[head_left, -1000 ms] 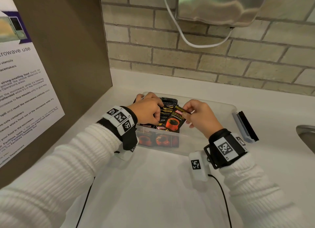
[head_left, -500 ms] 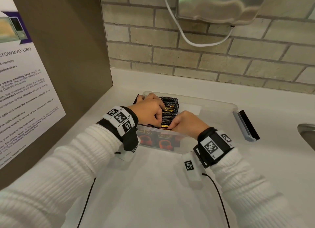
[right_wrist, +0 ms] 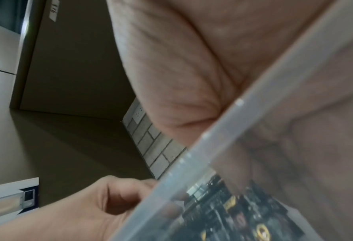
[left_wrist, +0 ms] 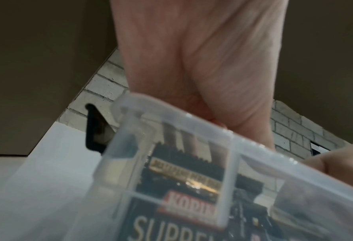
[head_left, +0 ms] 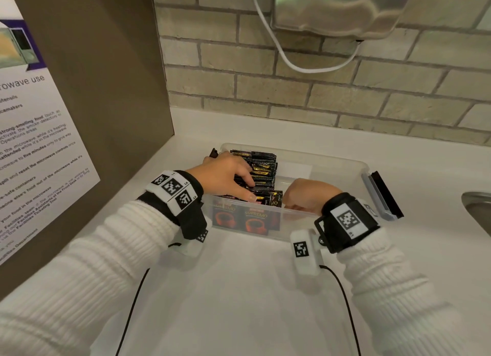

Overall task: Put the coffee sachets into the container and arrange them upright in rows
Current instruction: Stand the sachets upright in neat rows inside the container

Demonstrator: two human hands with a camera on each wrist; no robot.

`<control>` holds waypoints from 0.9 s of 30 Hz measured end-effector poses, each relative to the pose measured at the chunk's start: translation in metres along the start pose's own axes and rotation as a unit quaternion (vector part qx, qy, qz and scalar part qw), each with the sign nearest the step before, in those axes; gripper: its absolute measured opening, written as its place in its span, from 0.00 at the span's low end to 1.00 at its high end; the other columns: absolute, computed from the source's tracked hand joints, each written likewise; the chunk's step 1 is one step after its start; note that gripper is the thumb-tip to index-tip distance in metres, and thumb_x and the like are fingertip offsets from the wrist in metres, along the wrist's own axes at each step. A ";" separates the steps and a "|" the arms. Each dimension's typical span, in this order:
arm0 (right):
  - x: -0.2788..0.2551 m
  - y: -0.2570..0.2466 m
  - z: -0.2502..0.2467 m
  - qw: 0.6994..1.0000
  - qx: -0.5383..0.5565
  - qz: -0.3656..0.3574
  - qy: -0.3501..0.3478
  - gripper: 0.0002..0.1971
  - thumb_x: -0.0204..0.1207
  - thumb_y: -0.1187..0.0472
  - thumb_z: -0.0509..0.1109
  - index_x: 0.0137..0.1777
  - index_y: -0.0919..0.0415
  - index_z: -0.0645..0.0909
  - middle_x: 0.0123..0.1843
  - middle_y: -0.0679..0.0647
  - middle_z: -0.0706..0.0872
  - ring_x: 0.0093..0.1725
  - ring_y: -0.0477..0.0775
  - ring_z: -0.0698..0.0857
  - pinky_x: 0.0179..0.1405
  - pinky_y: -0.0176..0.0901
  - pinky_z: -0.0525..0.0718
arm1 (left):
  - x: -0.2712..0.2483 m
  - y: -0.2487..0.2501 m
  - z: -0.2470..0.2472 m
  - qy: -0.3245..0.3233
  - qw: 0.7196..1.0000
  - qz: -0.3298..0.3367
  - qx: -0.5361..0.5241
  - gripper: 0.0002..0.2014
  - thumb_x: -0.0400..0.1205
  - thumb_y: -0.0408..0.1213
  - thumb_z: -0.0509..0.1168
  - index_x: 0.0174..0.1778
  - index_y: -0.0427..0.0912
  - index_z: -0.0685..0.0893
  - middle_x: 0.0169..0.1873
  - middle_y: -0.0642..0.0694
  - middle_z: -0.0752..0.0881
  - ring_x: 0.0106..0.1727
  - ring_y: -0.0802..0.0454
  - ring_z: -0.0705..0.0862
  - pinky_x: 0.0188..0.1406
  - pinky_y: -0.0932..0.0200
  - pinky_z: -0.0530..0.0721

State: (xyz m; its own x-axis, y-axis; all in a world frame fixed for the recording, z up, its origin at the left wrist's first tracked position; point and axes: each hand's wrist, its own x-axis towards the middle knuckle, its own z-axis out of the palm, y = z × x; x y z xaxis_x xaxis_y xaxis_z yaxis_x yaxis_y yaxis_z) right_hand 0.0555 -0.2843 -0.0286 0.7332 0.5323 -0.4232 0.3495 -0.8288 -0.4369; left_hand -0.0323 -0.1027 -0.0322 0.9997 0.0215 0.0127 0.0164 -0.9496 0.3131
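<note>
On a white counter [head_left: 239, 289], a clear container [head_left: 334, 164] holds black coffee sachets [head_left: 261, 169] standing upright in rows at its 9 o'clock end. The left hand [head_left: 225, 175] rests on their tops, fingers spread and nearly straight, gripping nothing. The right hand [head_left: 308, 196] dips inside at the container's 6 o'clock wall (fingers hidden, so its grip cannot be told). A sink [head_left: 478, 209] edges in at 3 o'clock.
</note>
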 end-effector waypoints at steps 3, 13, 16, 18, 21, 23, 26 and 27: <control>-0.004 -0.010 0.004 0.999 -0.040 -0.015 -0.019 0.04 0.77 0.67 0.62 0.43 0.65 0.78 0.39 0.57 0.77 0.33 0.51 0.71 0.31 0.38 0.69 | 0.002 0.002 0.003 -0.016 0.999 0.004 0.039 0.17 0.72 0.55 0.72 0.55 0.58 0.87 0.71 0.57 0.73 0.75 0.52 0.61 0.70 0.43 0.58; -0.005 -0.019 0.006 0.991 -0.078 -0.069 -0.085 0.05 0.77 0.73 0.62 0.45 0.63 0.75 0.43 0.60 0.74 0.36 0.52 0.70 0.30 0.35 0.66 | 0.007 0.000 0.012 0.009 1.000 0.018 0.015 0.10 0.75 0.51 0.70 0.50 0.56 0.90 0.63 0.60 0.81 0.72 0.54 0.69 0.69 0.40 0.60; 0.000 -0.020 0.006 0.992 -0.038 -0.061 -0.099 0.06 0.76 0.74 0.62 0.44 0.64 0.77 0.37 0.56 0.76 0.33 0.50 0.70 0.33 0.36 0.69 | 0.008 0.002 0.011 -0.001 1.000 0.015 0.027 0.10 0.77 0.50 0.68 0.52 0.56 0.90 0.68 0.60 0.79 0.75 0.53 0.65 0.69 0.40 0.59; 0.006 -0.016 0.005 0.994 -0.018 -0.038 -0.096 0.10 0.75 0.75 0.63 0.36 0.63 0.78 0.33 0.54 0.76 0.32 0.50 0.72 0.33 0.37 0.72 | 0.007 0.001 0.010 -0.004 1.000 0.011 0.025 0.11 0.78 0.51 0.67 0.54 0.57 0.89 0.69 0.60 0.77 0.75 0.53 0.64 0.69 0.41 0.58; 0.013 -0.008 0.004 0.996 0.032 0.006 -0.084 0.13 0.75 0.77 0.62 0.32 0.64 0.74 0.34 0.56 0.76 0.34 0.53 0.76 0.35 0.38 0.78 | 0.002 -0.002 0.006 0.023 1.000 0.003 0.005 0.13 0.81 0.50 0.63 0.59 0.57 0.86 0.69 0.59 0.78 0.75 0.56 0.66 0.72 0.42 0.59; 0.013 -0.006 0.002 0.996 0.055 0.025 -0.065 0.16 0.77 0.78 0.59 0.30 0.62 0.69 0.32 0.55 0.71 0.31 0.51 0.73 0.24 0.29 0.77 | 0.000 -0.008 0.003 0.046 0.998 -0.020 -0.024 0.14 0.84 0.45 0.61 0.63 0.55 0.84 0.68 0.57 0.79 0.73 0.55 0.70 0.74 0.41 0.61; 0.010 -0.007 0.003 0.997 0.064 0.020 -0.050 0.19 0.78 0.78 0.56 0.28 0.59 0.65 0.29 0.55 0.67 0.27 0.48 0.67 0.11 0.24 0.67 | -0.002 -0.016 0.001 0.045 0.996 -0.058 -0.052 0.15 0.86 0.37 0.57 0.66 0.50 0.82 0.67 0.50 0.79 0.70 0.48 0.73 0.73 0.39 0.65; 0.011 -0.009 0.004 0.996 0.064 0.020 -0.054 0.19 0.78 0.78 0.56 0.28 0.59 0.65 0.29 0.54 0.67 0.27 0.48 0.67 0.12 0.25 0.67 | -0.002 -0.016 0.001 0.039 0.996 -0.061 -0.057 0.16 0.86 0.34 0.56 0.66 0.47 0.82 0.67 0.47 0.79 0.70 0.46 0.73 0.73 0.39 0.66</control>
State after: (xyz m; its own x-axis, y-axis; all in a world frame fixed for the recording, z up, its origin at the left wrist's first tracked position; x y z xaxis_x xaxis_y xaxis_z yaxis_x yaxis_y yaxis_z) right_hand 0.0577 -0.2704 -0.0327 0.6752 0.5206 -0.5226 0.2391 -0.8246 -0.5126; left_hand -0.0350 -0.0876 -0.0380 0.9859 0.1623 0.0405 0.1302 -0.8966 0.4233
